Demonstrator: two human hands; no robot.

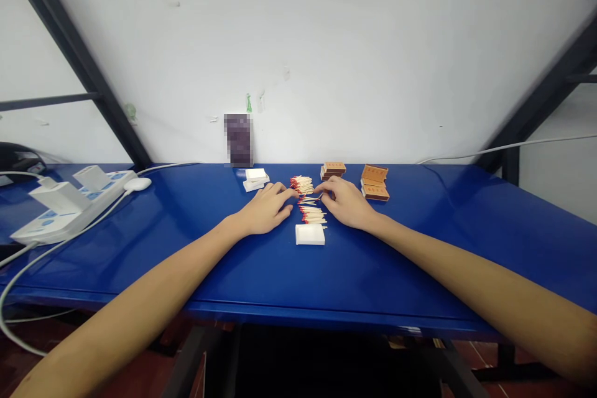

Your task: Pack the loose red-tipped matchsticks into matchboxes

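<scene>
Loose red-headed matches lie between my hands, with one pile point(302, 185) farther back and another pile point(314, 215) nearer me. A few stray matches point(308, 201) lie between these piles. My left hand point(267, 206) rests at the left side, thumb and fingers apart, its index fingertip close to the match heads. From the right, my right hand point(347, 200) reaches in with thumb and index finger pinched on what looks like a match point(319, 196). Just in front of the nearer pile is a white inner matchbox tray point(310, 235); its contents, if any, are not visible.
More white trays point(255, 178) are stacked beyond my left hand. Orange matchboxes point(333, 168) stand at the back, with further orange boxes point(375, 183) to the right. A power strip point(69, 205) with plugs and cables occupies the left of the blue table point(261, 273).
</scene>
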